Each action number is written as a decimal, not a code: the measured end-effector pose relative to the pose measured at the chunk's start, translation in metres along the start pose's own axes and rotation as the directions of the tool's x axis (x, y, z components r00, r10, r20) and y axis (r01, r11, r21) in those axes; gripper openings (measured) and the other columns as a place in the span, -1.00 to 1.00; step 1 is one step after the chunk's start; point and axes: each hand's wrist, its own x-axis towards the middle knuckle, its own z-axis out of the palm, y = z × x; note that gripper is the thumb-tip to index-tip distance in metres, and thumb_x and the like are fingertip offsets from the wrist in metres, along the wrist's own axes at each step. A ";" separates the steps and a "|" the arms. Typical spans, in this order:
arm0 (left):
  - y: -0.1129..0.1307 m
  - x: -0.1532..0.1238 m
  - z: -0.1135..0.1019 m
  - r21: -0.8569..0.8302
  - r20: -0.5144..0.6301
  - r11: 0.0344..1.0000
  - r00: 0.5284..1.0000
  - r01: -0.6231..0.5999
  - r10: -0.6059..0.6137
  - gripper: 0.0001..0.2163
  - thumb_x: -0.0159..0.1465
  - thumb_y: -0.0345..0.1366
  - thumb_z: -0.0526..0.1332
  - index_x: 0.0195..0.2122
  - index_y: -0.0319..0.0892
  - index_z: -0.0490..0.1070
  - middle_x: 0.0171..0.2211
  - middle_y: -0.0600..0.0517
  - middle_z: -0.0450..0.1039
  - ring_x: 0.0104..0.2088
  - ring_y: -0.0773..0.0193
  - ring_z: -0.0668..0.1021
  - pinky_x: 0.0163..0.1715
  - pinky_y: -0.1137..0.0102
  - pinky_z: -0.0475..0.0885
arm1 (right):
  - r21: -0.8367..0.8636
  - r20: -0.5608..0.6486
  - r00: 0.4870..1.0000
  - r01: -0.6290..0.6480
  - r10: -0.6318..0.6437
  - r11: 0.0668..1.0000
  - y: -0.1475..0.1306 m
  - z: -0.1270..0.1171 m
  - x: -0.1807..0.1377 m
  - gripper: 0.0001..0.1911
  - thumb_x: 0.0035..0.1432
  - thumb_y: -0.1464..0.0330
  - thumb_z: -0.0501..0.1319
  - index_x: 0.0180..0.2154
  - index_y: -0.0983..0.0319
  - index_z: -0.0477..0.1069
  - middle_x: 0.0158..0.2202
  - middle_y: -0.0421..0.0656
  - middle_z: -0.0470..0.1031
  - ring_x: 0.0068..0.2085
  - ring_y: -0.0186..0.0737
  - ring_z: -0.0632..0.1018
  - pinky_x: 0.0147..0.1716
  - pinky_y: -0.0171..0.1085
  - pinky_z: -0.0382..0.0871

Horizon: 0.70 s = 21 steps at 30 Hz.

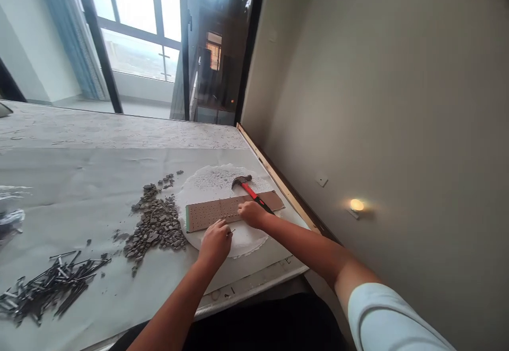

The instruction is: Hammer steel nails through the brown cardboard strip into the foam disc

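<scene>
Nail (231, 231), head view: it is pinched in the fingertips of your left hand (215, 242), just beside the near edge of the perforated board (217, 213). Your right hand (251, 214) rests curled on the board against the hammer (243, 182) handle; its grip cannot be confirmed.

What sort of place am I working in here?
Likely a room in a high-rise flat, used as a makeshift workshop: tall windows overlook a city, a small light glows on the plain wall, and the covered table holds a hammer and loose nails.
</scene>
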 end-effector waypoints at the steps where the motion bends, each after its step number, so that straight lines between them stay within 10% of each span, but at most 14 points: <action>1: 0.000 0.001 -0.001 0.015 0.006 1.000 1.000 -0.006 0.006 -0.81 0.15 -0.41 0.03 -0.44 -0.18 0.45 -0.08 -0.11 0.42 0.05 0.12 0.36 0.01 0.29 0.25 | -0.004 0.003 1.000 0.002 -0.002 1.000 0.001 -0.001 0.001 -0.75 0.04 0.59 0.00 -0.32 0.41 0.44 -0.28 0.10 0.46 -0.24 -0.10 0.50 -0.30 -0.23 0.32; 21: 0.000 0.011 -0.004 0.202 0.055 0.979 0.998 -0.008 -0.004 -0.74 0.23 -0.36 -0.09 -0.32 -0.23 0.38 -0.27 -0.11 0.46 -0.19 0.15 0.47 -0.17 0.33 0.27 | 0.109 0.013 0.999 -0.054 0.053 0.993 0.017 -0.013 0.009 -0.82 0.03 0.48 0.10 -0.33 0.40 0.44 -0.24 0.05 0.48 -0.21 -0.11 0.47 -0.26 -0.25 0.29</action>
